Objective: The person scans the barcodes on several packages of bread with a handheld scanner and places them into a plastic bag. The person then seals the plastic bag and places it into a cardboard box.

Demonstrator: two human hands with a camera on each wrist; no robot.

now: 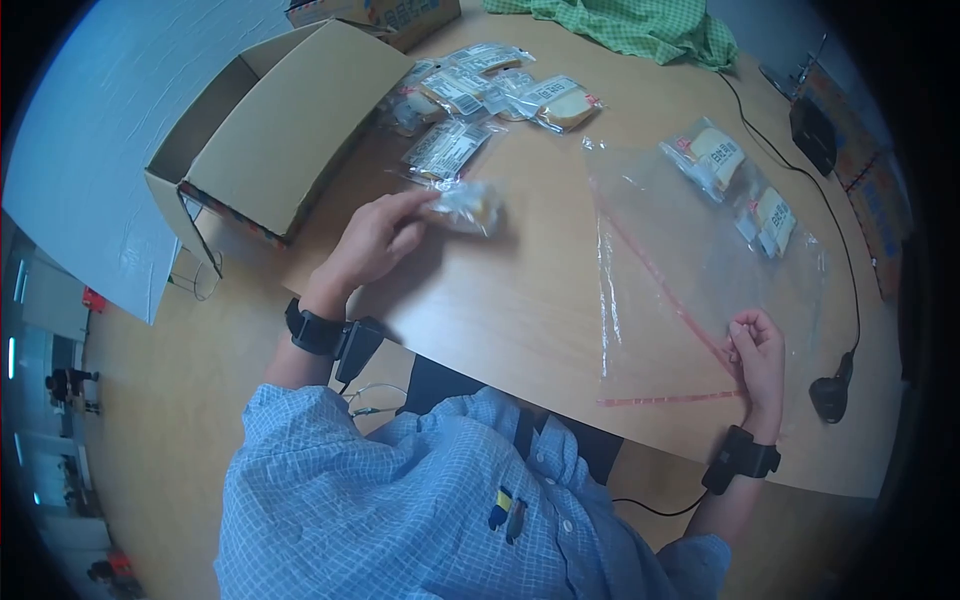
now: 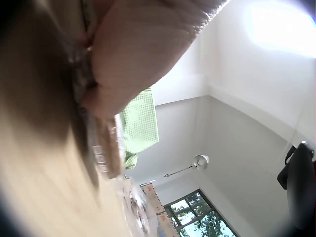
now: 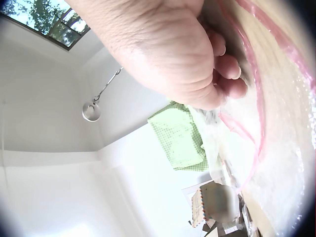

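Note:
Near the middle of the table, my left hand point(image 1: 372, 240) grips a small clear-wrapped packet of food point(image 1: 468, 208) by its near end. In the left wrist view, the thumb side of that hand covers part of the wrapped packet point(image 2: 107, 153). My right hand point(image 1: 758, 358), fingers curled, pinches the pink-edged opening of a large clear zip bag point(image 1: 640, 335). That bag lies flat on the right of the table, its pink zip strips point(image 3: 256, 94) spread apart near the hand. Two labelled packets point(image 1: 715, 158) lie within the bag's outline at its far end.
Several similar packets point(image 1: 455, 90) are heaped at the back. To the left stands an open cardboard box point(image 1: 290, 125), with another box point(image 1: 420, 20) behind it. A green checked cloth point(image 1: 640, 30) lies at the far edge. A black cable point(image 1: 845, 230) runs along the right side.

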